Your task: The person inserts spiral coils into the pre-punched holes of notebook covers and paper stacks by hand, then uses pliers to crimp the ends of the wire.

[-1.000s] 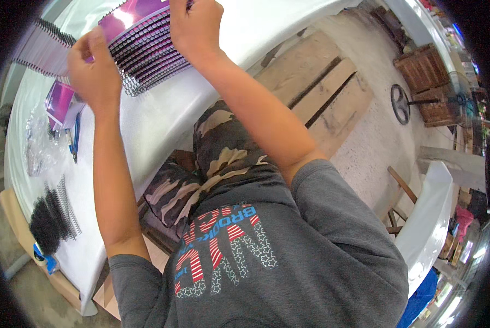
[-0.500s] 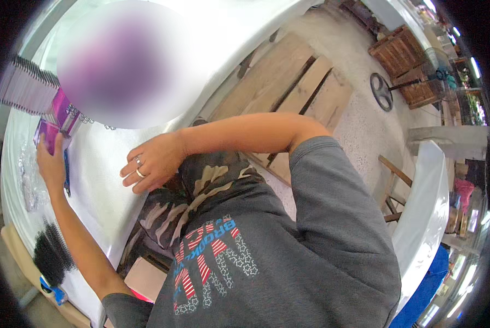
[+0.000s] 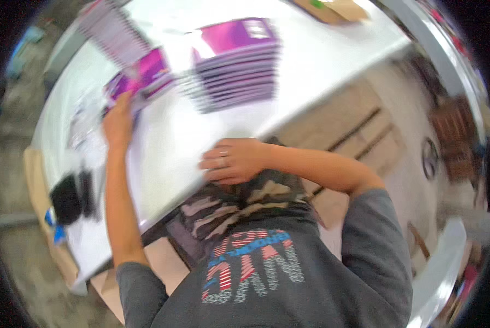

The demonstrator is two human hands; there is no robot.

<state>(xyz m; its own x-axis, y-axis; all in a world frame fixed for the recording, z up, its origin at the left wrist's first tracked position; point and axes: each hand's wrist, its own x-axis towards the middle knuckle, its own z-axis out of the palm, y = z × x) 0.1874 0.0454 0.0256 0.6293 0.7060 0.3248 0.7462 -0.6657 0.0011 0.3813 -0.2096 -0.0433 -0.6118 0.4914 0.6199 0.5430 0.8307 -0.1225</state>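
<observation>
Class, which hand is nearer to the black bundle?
Left: the left hand is beyond and right of the black bundle; the right hand is farther right, by the edge of the table.

What looks like cardboard [image 3: 338, 12] is lying at the far side of the white table [image 3: 321, 71]. At right, a wooden pallet [image 3: 338, 123] is resting on the floor [image 3: 409, 186]; a dark ring [image 3: 429, 158] is sitting near crates [image 3: 452, 120].

A white-covered bench [image 3: 332, 71] extends diagonally across the upper frame. Grey floor [image 3: 15, 131] is visible along the left edge. A slatted wooden platform [image 3: 343, 112] lies right of centre. A dark ring-shaped base [image 3: 430, 158] stands at right, near brown crates [image 3: 451, 120]. A white surface [image 3: 444, 262] occupies the lower right. Motion blur obscures detail.
</observation>
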